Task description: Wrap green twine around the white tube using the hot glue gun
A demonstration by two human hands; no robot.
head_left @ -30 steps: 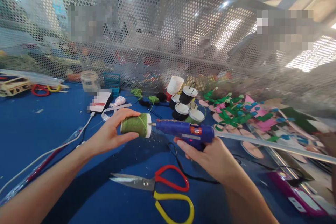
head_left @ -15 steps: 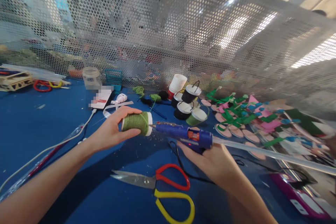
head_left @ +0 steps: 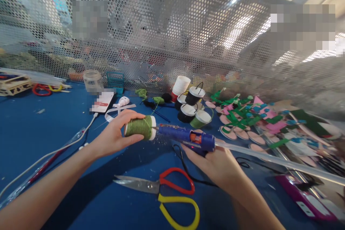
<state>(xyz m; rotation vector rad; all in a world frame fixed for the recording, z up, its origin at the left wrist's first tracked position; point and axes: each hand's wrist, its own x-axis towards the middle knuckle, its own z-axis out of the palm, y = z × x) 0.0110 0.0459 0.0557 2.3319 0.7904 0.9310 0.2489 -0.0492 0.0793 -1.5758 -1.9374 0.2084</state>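
Observation:
My left hand [head_left: 120,129] is closed around a small white cup wrapped in green yarn [head_left: 138,128], held on its side with its white rim to the right. A strand of yarn runs up from it toward the back. In my right hand [head_left: 218,160] is a blue hot glue gun [head_left: 185,136], its nozzle at the yarn near the cup's rim. A long clear glue stick [head_left: 269,159] sticks out of the gun's rear. Below both hands lie scissors [head_left: 151,185] with one red and one yellow handle, blades pointing left.
Yarn-covered cups with handles [head_left: 195,95] and a stack of white cups [head_left: 182,84] stand at the back. Pink and green craft pieces [head_left: 242,122] crowd the right, near a purple power strip [head_left: 304,197]. A phone [head_left: 104,102] on a white cable lies left. Behind rises a perforated metal screen [head_left: 151,43].
Both hands hold nearly the same pose. The glue gun has shifted very slightly left, its nozzle still at the cup's yarn. The view has turned slightly.

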